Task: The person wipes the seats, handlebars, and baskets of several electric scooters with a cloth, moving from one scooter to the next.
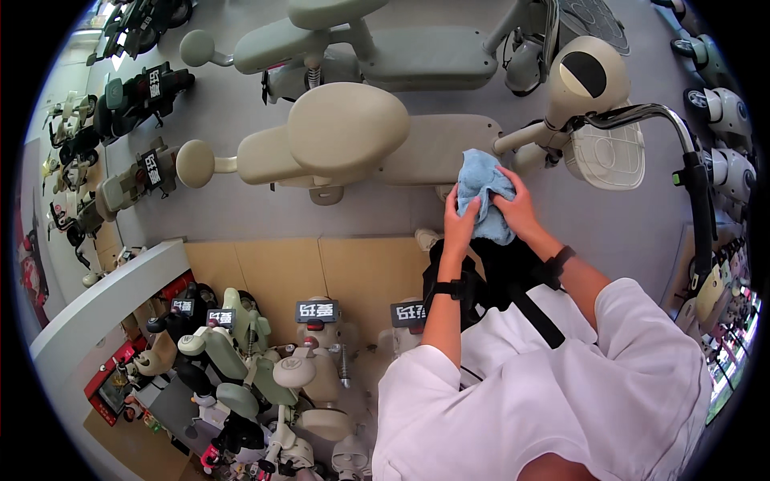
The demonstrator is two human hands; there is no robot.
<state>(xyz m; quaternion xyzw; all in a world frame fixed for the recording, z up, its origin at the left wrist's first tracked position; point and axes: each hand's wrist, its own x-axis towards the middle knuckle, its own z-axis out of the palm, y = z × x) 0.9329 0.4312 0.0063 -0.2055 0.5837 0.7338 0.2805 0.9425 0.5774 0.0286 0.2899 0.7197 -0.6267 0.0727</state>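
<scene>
A light blue cloth (481, 172) is bunched up between my two hands, above the near edge of a beige scooter's footboard (433, 144). My left hand (459, 223) grips the cloth's left side, its fingers closed on the fabric. On the other side, my right hand (517, 207) is closed on it too, some fingertips hidden in the folds. The scooter's beige seat (349, 127) lies to the left. To the right are its round headlight housing (589, 76), a cream front basket (605, 156) and a handlebar with a black grip (699, 216).
Another grey-green scooter (433, 56) stands just beyond, parallel to this one. Several scooters (313, 361) crowd behind a low tan ledge (281, 264) at the near left. More line the far left and right, and a white curved partition (112, 297) stands at the left.
</scene>
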